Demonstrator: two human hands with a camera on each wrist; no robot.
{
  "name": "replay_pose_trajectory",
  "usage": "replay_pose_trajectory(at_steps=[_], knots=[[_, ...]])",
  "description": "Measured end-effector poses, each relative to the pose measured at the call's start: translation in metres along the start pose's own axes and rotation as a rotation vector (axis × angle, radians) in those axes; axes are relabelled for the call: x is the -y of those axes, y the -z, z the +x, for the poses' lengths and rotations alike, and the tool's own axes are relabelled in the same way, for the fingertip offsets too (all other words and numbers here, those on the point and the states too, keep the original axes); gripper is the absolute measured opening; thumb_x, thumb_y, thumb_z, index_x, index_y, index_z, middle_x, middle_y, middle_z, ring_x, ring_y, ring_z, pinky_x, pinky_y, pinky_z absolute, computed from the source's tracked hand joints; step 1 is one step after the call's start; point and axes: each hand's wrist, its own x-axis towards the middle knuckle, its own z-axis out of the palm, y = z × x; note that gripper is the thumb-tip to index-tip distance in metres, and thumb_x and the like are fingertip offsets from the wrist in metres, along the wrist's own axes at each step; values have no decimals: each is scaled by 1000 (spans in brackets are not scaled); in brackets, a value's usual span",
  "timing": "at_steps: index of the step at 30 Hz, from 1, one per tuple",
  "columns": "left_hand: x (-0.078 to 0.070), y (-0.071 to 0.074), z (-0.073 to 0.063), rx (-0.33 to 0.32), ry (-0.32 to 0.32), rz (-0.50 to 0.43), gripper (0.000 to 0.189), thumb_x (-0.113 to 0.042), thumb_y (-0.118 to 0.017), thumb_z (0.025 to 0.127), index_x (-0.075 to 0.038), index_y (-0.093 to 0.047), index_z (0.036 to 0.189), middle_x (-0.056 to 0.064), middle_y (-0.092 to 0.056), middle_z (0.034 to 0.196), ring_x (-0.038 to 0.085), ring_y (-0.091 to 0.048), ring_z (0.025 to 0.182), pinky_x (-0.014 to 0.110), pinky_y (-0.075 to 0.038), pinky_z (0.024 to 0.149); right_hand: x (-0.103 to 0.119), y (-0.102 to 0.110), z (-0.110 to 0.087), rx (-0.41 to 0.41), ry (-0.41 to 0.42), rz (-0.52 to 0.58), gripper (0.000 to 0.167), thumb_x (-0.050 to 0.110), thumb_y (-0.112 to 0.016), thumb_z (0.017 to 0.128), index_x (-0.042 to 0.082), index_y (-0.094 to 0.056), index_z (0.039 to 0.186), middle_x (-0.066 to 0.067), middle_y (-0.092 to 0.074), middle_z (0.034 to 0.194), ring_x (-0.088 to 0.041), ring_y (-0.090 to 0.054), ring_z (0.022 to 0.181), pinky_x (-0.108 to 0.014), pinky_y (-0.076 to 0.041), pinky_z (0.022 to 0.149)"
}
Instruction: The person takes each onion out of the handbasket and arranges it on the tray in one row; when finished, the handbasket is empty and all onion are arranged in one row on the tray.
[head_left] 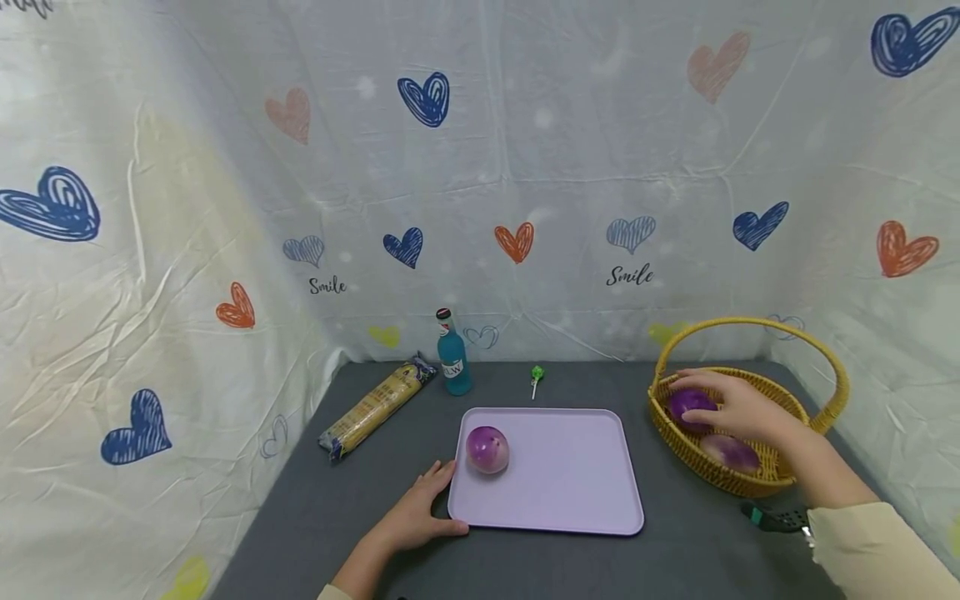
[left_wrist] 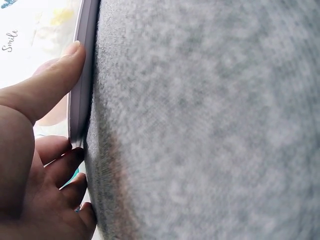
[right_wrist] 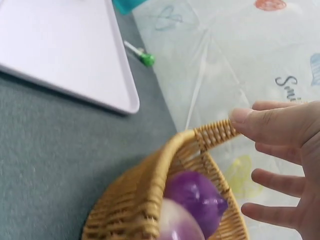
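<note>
My left hand [head_left: 420, 512] rests at the near left corner of a pale lilac tray [head_left: 562, 467]. Its thumb lies along the front edge and its fingers reach up the left side. On the tray's left part sits a round purple onion [head_left: 487, 450]. Over a yellow wicker basket [head_left: 693, 467] at the right hovers my right hand [head_left: 738, 406], fingers spread and apart from one another in the right wrist view. Beneath it in the basket are a dark purple onion [right_wrist: 196, 200] with a pointed tip and a paler, purple-and-white onion [head_left: 730, 452]. Nothing shows within the right hand's fingers.
A long yellow packet [head_left: 378, 408] lies at the back left beside an upright blue bottle [head_left: 453, 354]. Behind the tray lies a green lollipop [head_left: 537, 379]. The basket's tall handle [head_left: 832, 367] arches at its back right. A patterned sheet hangs behind the dark table.
</note>
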Motion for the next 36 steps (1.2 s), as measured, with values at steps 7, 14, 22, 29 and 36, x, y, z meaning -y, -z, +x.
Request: replay_pose_trajectory(at_steps=[7,14,22,29,36], knots=[[-1,0,0,0,-5,12,106,-54,-82,77,-10,-32,159,15,-31,164,43,-18,154,71,-16,118,-14,10,-1,59,-30,-30,42,26,-80,88,10,-69,125,-19,-64,133,-44,-60,120,-62,-49,98],[-1,1,2,3,-3,8,106,-54,-82,77,-10,-31,159,15,-31,164,41,-18,154,70,-16,118,-24,18,0,124,-80,-58,42,29,-80,87,13,-70,125,-22,-63,133,-47,-57,122,-66,-46,99],[1,0,0,13,9,1,107,-54,-82,77,-11,-30,160,16,-29,165,44,-17,153,72,-16,117,-31,23,9,205,-69,-44,38,26,-77,90,11,-70,124,-24,-63,133,-50,-56,123,-64,-47,98],[1,0,-1,12,8,-9,106,-53,-82,77,-11,-30,160,16,-29,165,44,-17,154,73,-15,117,-42,20,16,289,-110,-6,37,20,-76,90,13,-71,126,-25,-61,135,-52,-53,125,-65,-47,99],[3,-1,0,2,-21,-4,107,-54,-82,77,-10,-31,159,12,-32,164,41,-17,154,69,-14,119,-46,16,23,352,-112,1,39,20,-79,87,13,-72,124,-20,-65,129,-43,-61,117,-58,-52,95]])
